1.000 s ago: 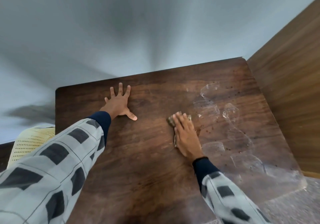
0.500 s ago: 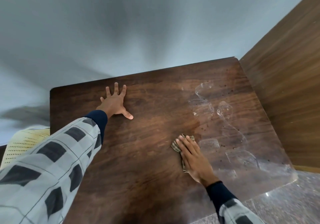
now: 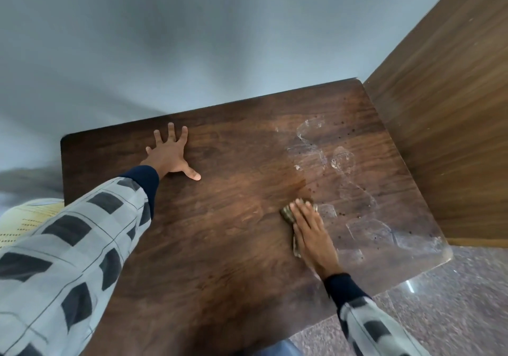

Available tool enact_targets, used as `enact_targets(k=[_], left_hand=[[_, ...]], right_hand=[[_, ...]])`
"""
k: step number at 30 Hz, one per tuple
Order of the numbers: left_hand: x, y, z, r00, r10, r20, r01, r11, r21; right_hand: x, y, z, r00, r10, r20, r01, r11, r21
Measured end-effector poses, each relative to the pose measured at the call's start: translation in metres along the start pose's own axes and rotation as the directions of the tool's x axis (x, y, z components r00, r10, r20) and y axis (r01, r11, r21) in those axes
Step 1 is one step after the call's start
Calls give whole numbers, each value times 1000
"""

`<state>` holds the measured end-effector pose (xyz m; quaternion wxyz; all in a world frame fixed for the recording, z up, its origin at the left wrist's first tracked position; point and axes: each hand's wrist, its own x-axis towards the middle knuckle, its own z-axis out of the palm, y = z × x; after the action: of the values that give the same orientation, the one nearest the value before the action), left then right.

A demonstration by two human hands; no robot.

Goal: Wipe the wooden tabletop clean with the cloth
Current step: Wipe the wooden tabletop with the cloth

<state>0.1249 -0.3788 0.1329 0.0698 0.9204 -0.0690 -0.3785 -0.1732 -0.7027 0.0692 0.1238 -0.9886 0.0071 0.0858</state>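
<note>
A dark wooden tabletop (image 3: 225, 245) fills the middle of the view. My right hand (image 3: 310, 232) lies flat on a small brownish cloth (image 3: 287, 212), pressing it onto the wood right of centre; most of the cloth is hidden under the palm. Whitish streaks and dark specks (image 3: 343, 179) mark the right part of the top, just beyond the cloth. My left hand (image 3: 170, 155) rests flat with fingers spread near the far left edge, holding nothing.
A brown wooden panel (image 3: 445, 124) stands along the table's right side. A pale grey wall (image 3: 192, 39) runs behind the far edge. A yellowish perforated chair (image 3: 24, 218) sits at the left. Speckled stone floor (image 3: 453, 306) shows at the lower right.
My right hand drew the cloth toward me, then pushed it a little forward again beside the streaks. The left hand stayed planted.
</note>
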Motion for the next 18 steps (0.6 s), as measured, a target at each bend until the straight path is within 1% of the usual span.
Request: enact_targets(k=[1, 2, 3, 4, 6, 7, 8, 9, 10, 11, 12, 13, 14, 15, 16, 17, 18], left_hand=[[0, 0, 0, 1000, -1, -5, 1, 1000, 2], [0, -1, 0, 1000, -2, -12, 2, 1000, 5], [0, -1, 0, 1000, -2, -15, 2, 1000, 8], [0, -2, 0, 1000, -4, -15, 4, 1000, 10], [0, -2, 1, 1000, -7, -17, 8, 1000, 11], [1, -2, 1, 1000, -9, -17, 9, 1000, 13], [1, -1, 1, 1000, -11, -14, 11, 1000, 16], [2, -1, 1, 1000, -14, -10, 15, 1000, 21], [2, 0, 1, 1000, -15, -6, 15, 1000, 27], [3, 1, 2, 1000, -17, -4, 17, 999, 36], [3, 0, 1, 1000, -23, -3, 23, 999, 41], [4, 1, 0, 1000, -25, -1, 25, 999, 46], [4, 1, 0, 1000, -25, -1, 25, 998, 50], [4, 1, 1, 1000, -26, -10, 27, 998, 49], [4, 0, 3, 999, -32, -20, 33, 998, 44], [2, -1, 2, 999, -39, -24, 40, 998, 41], [-1, 1, 2, 999, -38, -28, 39, 998, 49]], right_hand=[[12, -7, -2, 995, 87, -44, -85, 996, 32], [19, -18, -2, 986, 142, -82, -137, 988, 64], [18, -28, 1, 986, 143, -81, -135, 987, 91], [9, -36, 3, 995, 87, -56, -82, 992, 92], [-28, -36, 8, 997, -77, -8, 78, 995, 68], [-45, -28, 7, 990, -143, -8, 144, 988, 54], [-54, -15, 6, 985, -172, -20, 173, 985, 27], [-55, -3, 6, 990, -142, -18, 142, 990, 20], [-49, 4, 4, 999, -47, -25, 48, 998, 46], [-38, 8, 4, 995, 84, -54, -79, 993, 82], [-25, 4, 4, 975, 203, -88, -194, 976, 99], [-19, -4, 5, 956, 274, -105, -265, 960, 92], [-20, -14, 9, 954, 280, -107, -273, 959, 73], [-28, -21, 17, 972, 218, -89, -214, 975, 55], [-44, -27, 21, 989, 122, -79, -118, 991, 55], [-60, -29, 22, 997, 48, -67, -43, 996, 75], [-74, -26, 21, 997, 11, -72, -3, 994, 108]])
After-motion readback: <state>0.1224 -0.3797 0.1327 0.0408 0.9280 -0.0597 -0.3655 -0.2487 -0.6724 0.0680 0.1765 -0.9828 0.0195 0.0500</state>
